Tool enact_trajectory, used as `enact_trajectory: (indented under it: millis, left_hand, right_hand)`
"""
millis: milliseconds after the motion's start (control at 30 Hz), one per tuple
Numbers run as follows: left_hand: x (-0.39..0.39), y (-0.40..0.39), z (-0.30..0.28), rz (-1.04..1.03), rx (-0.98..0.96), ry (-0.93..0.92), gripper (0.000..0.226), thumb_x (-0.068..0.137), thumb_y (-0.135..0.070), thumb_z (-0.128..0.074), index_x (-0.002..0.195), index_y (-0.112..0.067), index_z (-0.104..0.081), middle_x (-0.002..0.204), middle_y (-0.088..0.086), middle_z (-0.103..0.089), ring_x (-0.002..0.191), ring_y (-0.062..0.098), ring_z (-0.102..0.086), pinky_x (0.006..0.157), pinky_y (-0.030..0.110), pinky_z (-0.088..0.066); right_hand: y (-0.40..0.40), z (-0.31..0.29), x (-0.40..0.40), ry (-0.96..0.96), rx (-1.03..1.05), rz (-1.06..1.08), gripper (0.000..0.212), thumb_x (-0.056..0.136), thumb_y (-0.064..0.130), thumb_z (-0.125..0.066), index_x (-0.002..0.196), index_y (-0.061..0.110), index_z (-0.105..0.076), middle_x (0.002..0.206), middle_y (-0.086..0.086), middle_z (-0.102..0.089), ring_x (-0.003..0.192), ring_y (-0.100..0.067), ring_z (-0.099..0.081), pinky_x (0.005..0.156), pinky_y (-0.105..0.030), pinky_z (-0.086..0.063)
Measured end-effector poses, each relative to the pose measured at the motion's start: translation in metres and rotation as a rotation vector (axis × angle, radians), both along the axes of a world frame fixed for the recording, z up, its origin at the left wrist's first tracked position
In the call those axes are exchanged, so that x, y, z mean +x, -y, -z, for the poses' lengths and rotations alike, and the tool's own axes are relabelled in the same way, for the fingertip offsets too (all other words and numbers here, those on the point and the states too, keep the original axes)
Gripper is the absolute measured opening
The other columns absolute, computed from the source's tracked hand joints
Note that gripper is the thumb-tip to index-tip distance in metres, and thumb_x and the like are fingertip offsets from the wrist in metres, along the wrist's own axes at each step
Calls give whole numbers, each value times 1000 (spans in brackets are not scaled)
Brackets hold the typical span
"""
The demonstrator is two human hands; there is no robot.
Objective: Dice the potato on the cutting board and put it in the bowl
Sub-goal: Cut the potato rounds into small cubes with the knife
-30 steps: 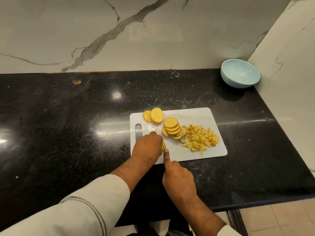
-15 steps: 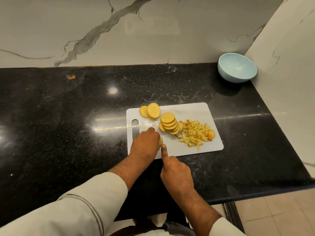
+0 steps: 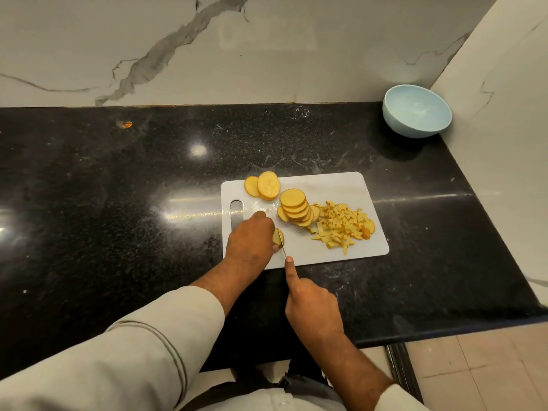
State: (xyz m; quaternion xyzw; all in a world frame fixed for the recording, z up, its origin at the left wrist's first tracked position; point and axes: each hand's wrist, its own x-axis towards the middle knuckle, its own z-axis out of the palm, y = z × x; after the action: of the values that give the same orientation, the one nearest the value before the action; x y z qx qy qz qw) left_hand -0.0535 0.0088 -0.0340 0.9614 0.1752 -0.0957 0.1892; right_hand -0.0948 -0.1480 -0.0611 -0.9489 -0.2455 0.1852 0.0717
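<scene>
On the cutting board [image 3: 332,188], left hand [image 3: 250,238] steadies potato slices [image 3: 278,236] beside knife [image 3: 283,250].

No readable text, label, brand, number or sign anywhere in view. Nothing printed on the white plastic cutting board [image 3: 335,188], on the pale blue round bowl [image 3: 416,111], on the black speckled stone surface [image 3: 118,188] or on the white veined marble wall [image 3: 267,48].
</scene>
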Motion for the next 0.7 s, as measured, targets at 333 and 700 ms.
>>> enact_trajectory:
  millis: [333, 700]
  left_hand:
    - [-8, -1, 7, -125, -163, 94, 21, 89, -26, -66, 95, -8, -58, 99, 9, -59, 91, 30, -60, 74, 37, -47]
    - [-10, -2, 9, -104, -106, 120, 22, 89, -28, -64, 77, -19, -47, 97, 8, -59, 88, 31, -61, 71, 36, -44]
  right_hand:
    - [32, -4, -28, 4, 27, 32, 66, 100, 25, -31, 152, 33, 9, 91, 6, -51, 69, -11, -48, 64, -27, -43]
    - [-22, -9, 10, 66, 62, 46, 69, 97, 19, -37, 154, 29, 0, 99, -5, -57, 78, -26, -60, 56, -33, -33]
